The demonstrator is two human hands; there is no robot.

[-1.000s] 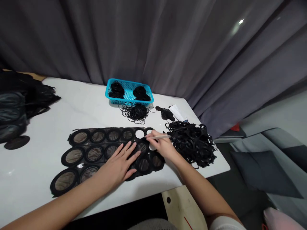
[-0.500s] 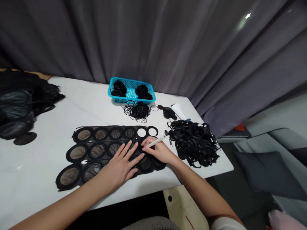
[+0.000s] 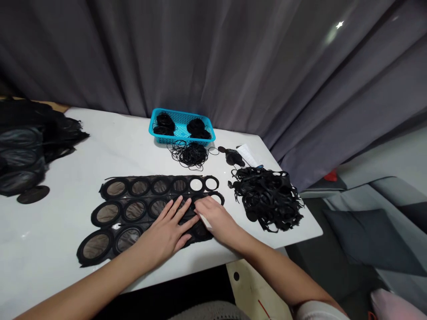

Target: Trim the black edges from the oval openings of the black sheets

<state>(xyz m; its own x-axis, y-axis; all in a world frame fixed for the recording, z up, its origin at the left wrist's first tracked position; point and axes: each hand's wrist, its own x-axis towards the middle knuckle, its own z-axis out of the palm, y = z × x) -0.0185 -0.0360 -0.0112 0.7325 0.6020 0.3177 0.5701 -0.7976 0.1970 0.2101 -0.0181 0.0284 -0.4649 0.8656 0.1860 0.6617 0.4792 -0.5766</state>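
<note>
Two bare hands pressing down on one thin black sheet, the left hand (image 3: 166, 231) lying flat with its fingers spread wide and gripping nothing, the right hand (image 3: 215, 218) curling closed around a pale stick (image 3: 205, 221), with most of the stick hiding under the palm. Under both hands, the black sheet (image 3: 135, 212) lying flat in the lower middle of the frame, with rows of round rings (image 3: 106, 189), brown see-through mesh (image 3: 107, 213) filling most of them and white holes (image 3: 196, 184) showing at the upper right end. Looking light, soft and floppy, so probably bending easily and maybe tearing at the mesh; pressing on the black parts between the rings seeming safest. Just above the sheet, loose black loops (image 3: 190, 155) lying in a tangle below a blue basket (image 3: 180, 112) holding black bundles (image 3: 163, 124). To the right, a big messy pile of black scraps (image 3: 267, 200) sitting near the table edge. At the far upper left, a dark heap (image 3: 20, 151) resting on the white table (image 3: 50, 235), with a gray curtain (image 3: 200, 58) hanging behind everything.
</note>
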